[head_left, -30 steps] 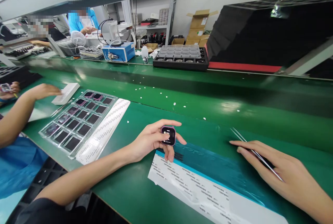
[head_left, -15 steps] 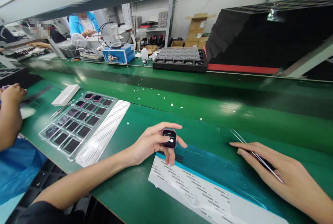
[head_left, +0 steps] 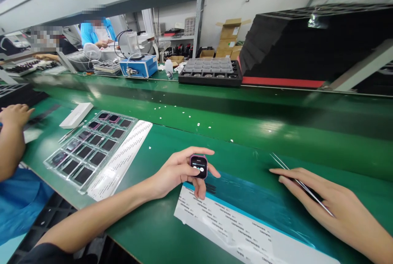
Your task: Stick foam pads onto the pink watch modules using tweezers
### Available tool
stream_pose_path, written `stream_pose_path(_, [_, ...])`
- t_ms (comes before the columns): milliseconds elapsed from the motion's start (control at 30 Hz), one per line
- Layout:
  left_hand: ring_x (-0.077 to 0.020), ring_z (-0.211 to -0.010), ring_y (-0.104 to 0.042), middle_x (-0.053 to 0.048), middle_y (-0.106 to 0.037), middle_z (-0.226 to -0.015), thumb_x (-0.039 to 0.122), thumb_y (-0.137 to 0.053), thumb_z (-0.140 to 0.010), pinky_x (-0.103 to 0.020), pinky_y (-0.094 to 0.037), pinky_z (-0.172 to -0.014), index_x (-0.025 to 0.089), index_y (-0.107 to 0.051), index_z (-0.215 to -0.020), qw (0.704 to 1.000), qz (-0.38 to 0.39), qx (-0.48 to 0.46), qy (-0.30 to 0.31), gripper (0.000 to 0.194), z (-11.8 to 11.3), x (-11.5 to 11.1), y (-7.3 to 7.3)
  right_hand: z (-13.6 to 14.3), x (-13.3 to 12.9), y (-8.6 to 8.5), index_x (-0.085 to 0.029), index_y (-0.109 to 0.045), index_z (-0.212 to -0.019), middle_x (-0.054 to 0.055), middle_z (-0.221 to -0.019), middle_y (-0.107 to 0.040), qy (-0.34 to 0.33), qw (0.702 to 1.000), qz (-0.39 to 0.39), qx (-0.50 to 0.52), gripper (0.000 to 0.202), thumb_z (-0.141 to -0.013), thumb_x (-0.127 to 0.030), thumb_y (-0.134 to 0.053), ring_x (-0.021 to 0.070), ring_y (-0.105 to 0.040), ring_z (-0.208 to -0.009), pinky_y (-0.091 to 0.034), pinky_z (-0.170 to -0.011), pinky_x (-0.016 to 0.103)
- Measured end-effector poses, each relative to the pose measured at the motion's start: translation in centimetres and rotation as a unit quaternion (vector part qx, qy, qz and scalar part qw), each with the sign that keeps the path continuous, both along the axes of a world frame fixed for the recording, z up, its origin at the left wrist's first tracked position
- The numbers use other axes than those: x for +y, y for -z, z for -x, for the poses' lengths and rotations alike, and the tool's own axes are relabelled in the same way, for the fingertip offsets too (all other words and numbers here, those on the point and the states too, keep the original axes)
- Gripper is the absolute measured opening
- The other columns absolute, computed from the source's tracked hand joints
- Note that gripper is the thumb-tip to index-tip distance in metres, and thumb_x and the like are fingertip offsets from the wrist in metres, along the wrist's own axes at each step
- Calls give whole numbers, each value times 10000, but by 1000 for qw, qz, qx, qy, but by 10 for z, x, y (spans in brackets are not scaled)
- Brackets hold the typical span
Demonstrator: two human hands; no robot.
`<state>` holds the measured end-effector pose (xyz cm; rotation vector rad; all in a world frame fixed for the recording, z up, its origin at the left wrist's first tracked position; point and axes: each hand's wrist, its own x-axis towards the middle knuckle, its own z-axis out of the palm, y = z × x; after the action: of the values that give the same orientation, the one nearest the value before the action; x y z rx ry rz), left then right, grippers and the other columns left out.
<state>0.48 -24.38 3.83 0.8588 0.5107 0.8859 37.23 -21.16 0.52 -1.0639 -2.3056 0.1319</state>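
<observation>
Smartwatch [head_left: 201,161], screen lit, held in left hand [head_left: 178,170], thumb over the display: likely a screen-tapping step. Right hand [head_left: 340,202] grips tweezers [head_left: 313,195], well apart. Printed sheet [head_left: 221,219] between hands; clear tray [head_left: 134,121] beyond left forearm. Next move calls for steady hold, precise thumb.

Blue mach. [head_left: 144,66] nr white fan [head_left: 91,52], cardbd boxes [head_left: 226,42] behind
</observation>
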Motion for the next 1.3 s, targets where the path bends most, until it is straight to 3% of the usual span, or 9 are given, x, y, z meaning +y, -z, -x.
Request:
stream_pose_path(167, [-160,-603,-749,-89,-794,-1085,106,-729,-782,-269,-544,-576,200,-658,-1293,1000,-10,27,-13,524,-1,-2,-5,8,0,-5,-400,-727,-1185,-53,-1075,-812,-4,1000,-5,-1,203,-1058,-379,-570,175,-802,-809,-610,-567,200])
stream_pose_path(233, [-139,-579,-725,-81,-785,-1056,148,-750,-810,-266,-534,-574,188,-643,-1261,998,-19,58,-34,465,-2,-4,-8,10,-1,-7,-388,-730,-1155,-52,-1043,-814,-6,1000,-17,14,196,-1062,-386,-557,177,-797,-774,-623,-598,209])
stream_pose_path(333, [-89,-467,-613,-10,-731,-843,248,-771,-850,-233,-445,-494,174,-609,-1115,988,-31,123,-85,318,-6,-6,-10,9,-1,-7,-381,-740,-1150,-46,-1027,-815,-4,1000,-14,21,208,-1062,-395,-552,178,-797,-772,-614,-583,206])
stream_pose_path(500, [-26,-396,-355,97,-574,-626,159,-645,-753,-198,-269,-433,203,-531,-926,962,-62,199,-178,211,-10,-5,-3,-2,1,3,-376,-770,-1169,-28,-1072,-815,11,1000,27,9,242,-1048,-440,-570,205,-804,-834,-637,-658,242])
stream_pose_path(667, [-57,-506,-385,91,-525,-582,139,-577,-689,-199,-298,-492,202,-523,-849,946,-104,210,-223,180,-10,-3,4,-15,2,12,-356,-784,-1219,23,-1176,-801,35,993,112,-16,337,-1040,-519,-551,253,-797,-950,-638,-653,280])
stream_pose_path(833, [-32,-467,-385,78,-599,-706,146,-706,-752,-203,-317,-472,195,-542,-1009,965,-94,164,-179,308,-9,-4,2,-9,-2,7,-361,-795,-1176,28,-1144,-809,45,992,116,-3,347,-1028,-554,-548,261,-799,-917,-620,-593,288])
stream_pose_path(1000, [-103,-503,-626,-33,-744,-977,234,-687,-784,-256,-440,-482,190,-601,-1205,993,-31,73,-92,433,-5,-1,4,2,-4,0,-339,-779,-1120,5,-1028,-816,32,998,47,8,282,-1036,-500,-563,208,-781,-759,-583,-539,259])
stream_pose_path(1100, [-147,-544,-688,-72,-768,-1028,273,-661,-816,-283,-487,-509,171,-625,-1243,997,-20,37,-59,440,-4,0,5,5,-6,-2,-303,-774,-1107,19,-1016,-813,31,999,37,1,298,-1053,-488,-547,199,-774,-771,-596,-610,260])
stream_pose_path(1300, [-112,-572,-665,-80,-753,-1087,223,-717,-910,-284,-517,-568,186,-603,-1300,993,-60,88,-50,408,-4,-6,0,8,-10,-6,-255,-765,-1118,23,-982,-796,30,999,27,-17,296,-1073,-447,-543,138,-695,-637,-502,-511,230])
